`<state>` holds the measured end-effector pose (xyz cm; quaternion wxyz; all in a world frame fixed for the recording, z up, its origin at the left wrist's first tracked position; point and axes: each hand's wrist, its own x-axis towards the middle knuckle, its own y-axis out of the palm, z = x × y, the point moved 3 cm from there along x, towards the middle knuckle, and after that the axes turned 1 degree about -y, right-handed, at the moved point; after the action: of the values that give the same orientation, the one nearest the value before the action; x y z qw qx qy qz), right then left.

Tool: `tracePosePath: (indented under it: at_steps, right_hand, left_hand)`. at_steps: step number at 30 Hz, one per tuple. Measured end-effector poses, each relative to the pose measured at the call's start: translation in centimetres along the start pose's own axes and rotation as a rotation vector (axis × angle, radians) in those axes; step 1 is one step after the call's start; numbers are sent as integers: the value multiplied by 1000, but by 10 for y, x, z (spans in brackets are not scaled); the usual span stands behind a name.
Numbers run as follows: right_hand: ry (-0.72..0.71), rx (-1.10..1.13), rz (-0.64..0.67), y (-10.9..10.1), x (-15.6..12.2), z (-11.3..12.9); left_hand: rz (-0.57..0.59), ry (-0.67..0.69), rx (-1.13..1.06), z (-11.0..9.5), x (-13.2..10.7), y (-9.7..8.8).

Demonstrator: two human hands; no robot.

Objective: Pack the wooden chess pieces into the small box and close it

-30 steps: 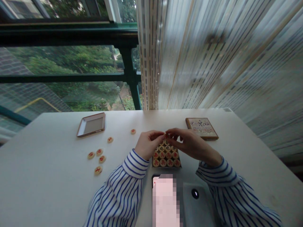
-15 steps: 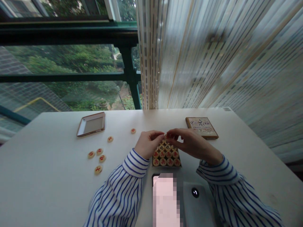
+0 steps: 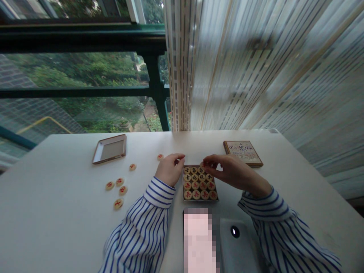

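Observation:
A square box (image 3: pixel 200 200) on the table is packed with rows of round Chinese chess pieces (image 3: pixel 195 185), red characters in the near rows and black in the far ones. Over its far right part, my right hand (image 3: pixel 236 172) pinches a chess piece (image 3: pixel 202 165) with red marking between thumb and fingers. My left hand (image 3: pixel 170 168) is beside the box's left edge, thumb and forefinger apart, holding nothing visible. Just behind it sits a loose chess piece (image 3: pixel 160 156). Several more loose pieces (image 3: pixel 120 182) with red characters lie farther left.
An upturned box lid (image 3: pixel 109 149) lies at the back left of the white table (image 3: pixel 62 197). At the back right is a flat decorated box (image 3: pixel 245 152). Nearest me are a phone with a blurred screen (image 3: pixel 197 242) and a grey device (image 3: pixel 237 250). A curtain (image 3: pixel 227 68) hangs behind.
My left hand has moved left, away from the chess piece that both hands were touching above the box. My right hand keeps the piece and has shifted slightly right.

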<state>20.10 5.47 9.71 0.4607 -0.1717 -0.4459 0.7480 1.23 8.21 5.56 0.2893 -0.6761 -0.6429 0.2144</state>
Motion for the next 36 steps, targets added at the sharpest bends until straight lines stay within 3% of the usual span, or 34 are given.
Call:
tracePosePath:
  at_steps: [8,18,36]
  right_hand:
    - [39,-92,82,-3,-2,-6]
    - [58,-127,144,-5,-4,-5]
    - [68,-202,206,-3,-5,-10]
  left_hand:
    - [91,-20,184,15,3,18]
    - [160,23,327,16,3,20]
    - [194,14,318,13,3,21]
